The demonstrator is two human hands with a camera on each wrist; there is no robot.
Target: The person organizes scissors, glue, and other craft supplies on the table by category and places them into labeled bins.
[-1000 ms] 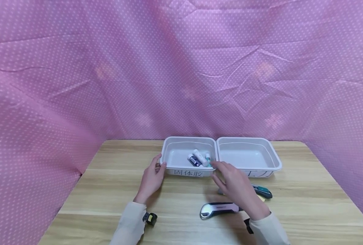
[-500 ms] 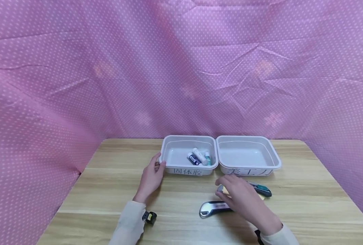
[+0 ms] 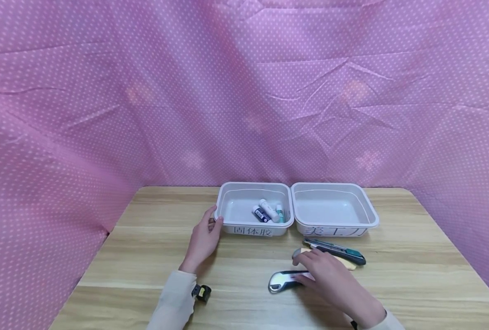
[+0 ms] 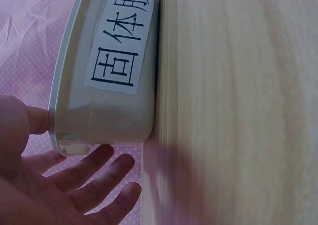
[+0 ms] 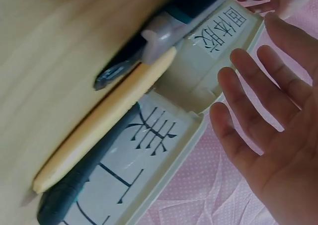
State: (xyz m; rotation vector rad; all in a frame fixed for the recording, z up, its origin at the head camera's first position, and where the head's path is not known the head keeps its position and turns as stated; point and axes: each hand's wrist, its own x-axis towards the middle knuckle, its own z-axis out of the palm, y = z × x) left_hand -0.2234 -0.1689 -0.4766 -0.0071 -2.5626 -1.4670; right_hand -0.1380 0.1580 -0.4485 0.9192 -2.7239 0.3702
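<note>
My left hand (image 3: 203, 240) touches the left front corner of the left white bin (image 4: 119, 118); the thumb lies on the rim and the other fingers extend loosely beside the end wall. Over the box cutters hovers my right hand (image 3: 331, 277), fingers extended and apart, holding nothing. Beneath it, partly hidden, lie a silver-and-black box cutter (image 3: 283, 280) and a yellow box cutter (image 5: 104, 123). Just behind them rests a dark green-and-black box cutter (image 3: 353, 256). Inside the left bin are a blue glue stick (image 3: 260, 213), a white one (image 3: 270, 210) and a teal one (image 3: 280, 213).
A second white bin (image 3: 372, 215) stands against the left bin's right side. Both carry printed Chinese labels on their front walls. The wooden table (image 3: 145, 256) ends at a pink dotted cloth (image 3: 244, 114) hanging behind and at the sides.
My right hand has drawn back from the left bin's front right corner to above the box cutters, uncovering the green-and-black one. The left hand stays at its corner.
</note>
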